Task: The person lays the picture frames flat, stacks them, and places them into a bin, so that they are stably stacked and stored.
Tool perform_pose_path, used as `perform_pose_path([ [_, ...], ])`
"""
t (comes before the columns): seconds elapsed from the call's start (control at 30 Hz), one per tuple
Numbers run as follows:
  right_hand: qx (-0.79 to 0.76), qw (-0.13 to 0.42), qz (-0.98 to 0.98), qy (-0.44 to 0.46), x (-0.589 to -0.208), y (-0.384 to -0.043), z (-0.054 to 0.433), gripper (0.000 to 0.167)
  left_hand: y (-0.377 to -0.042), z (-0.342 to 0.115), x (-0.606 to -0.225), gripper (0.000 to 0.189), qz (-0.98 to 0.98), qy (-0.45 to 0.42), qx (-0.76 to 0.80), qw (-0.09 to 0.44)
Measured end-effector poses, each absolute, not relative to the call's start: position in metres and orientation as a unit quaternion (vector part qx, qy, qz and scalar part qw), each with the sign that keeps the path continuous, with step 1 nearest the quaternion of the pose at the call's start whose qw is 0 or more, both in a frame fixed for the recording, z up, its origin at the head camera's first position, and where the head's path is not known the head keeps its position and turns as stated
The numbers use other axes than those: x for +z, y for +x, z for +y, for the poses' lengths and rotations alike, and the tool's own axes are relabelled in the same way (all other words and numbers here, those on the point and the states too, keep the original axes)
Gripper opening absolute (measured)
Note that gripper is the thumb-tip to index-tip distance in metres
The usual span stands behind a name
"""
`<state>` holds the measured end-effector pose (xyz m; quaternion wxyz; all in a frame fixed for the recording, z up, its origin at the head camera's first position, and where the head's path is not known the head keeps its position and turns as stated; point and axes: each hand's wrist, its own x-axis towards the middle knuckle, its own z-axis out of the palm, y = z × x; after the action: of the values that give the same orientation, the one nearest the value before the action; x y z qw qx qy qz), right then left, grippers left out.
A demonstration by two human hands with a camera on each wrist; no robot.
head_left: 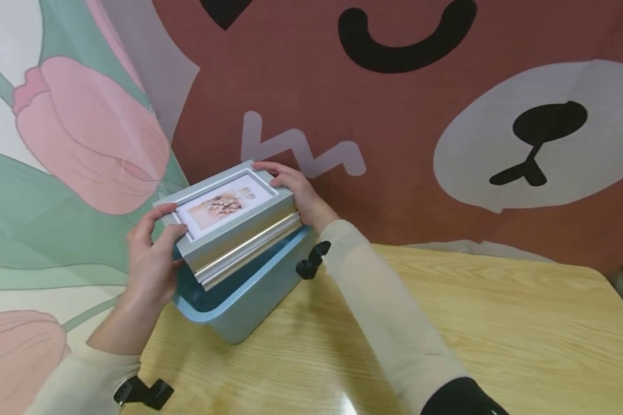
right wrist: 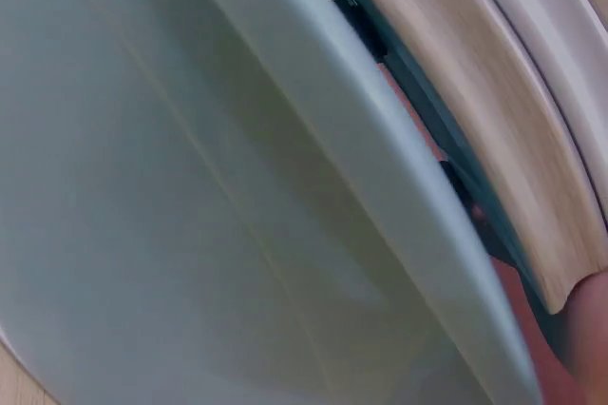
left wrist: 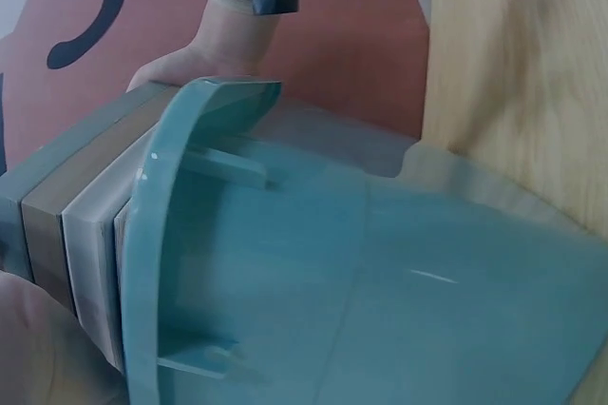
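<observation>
Both hands hold a stack of picture frames over a blue plastic bin (head_left: 262,302). On top lies a blue-grey picture frame (head_left: 228,204) with a flower picture facing up. Beneath it show a gold frame (head_left: 244,237) and a silver frame (head_left: 251,249). My left hand (head_left: 153,253) grips the stack's left end, thumb and fingers on the top frame's edge. At the opposite end, my right hand (head_left: 298,193) grips it with fingers over the far corner. The stack is tilted and overlaps the bin's far rim in the head view; its underside is hidden.
The bin stands on a light wood table (head_left: 446,323), near the table's back-left side. Behind it hangs a brown cloth (head_left: 394,144) with a cartoon face, and to the left a cloth with pink tulips (head_left: 93,138).
</observation>
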<state>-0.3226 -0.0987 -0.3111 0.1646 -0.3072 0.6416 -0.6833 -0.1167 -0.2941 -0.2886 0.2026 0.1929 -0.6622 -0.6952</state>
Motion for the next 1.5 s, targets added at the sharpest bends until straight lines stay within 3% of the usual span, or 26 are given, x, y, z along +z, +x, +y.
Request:
perform_pose_path([
  [0.8, -0.669, 0.186, 0.654, -0.299, -0.321, -0.341, -0.1, 0.057, -0.137, -0.28, -0.304, 0.043, -0.656, 0.259, -0.685, 0.181],
  [1.13, -0.657, 0.246, 0.658, -0.275, -0.321, -0.345, -0.098, 0.059, -0.146, -0.282, -0.306, 0.049, -0.67, 0.27, -0.677, 0.141],
  [1.5, -0.638, 0.276, 0.676, -0.244, -0.322, -0.345, -0.097, 0.065, -0.151, -0.286, -0.312, 0.065, -0.706, 0.269, -0.644, 0.12],
])
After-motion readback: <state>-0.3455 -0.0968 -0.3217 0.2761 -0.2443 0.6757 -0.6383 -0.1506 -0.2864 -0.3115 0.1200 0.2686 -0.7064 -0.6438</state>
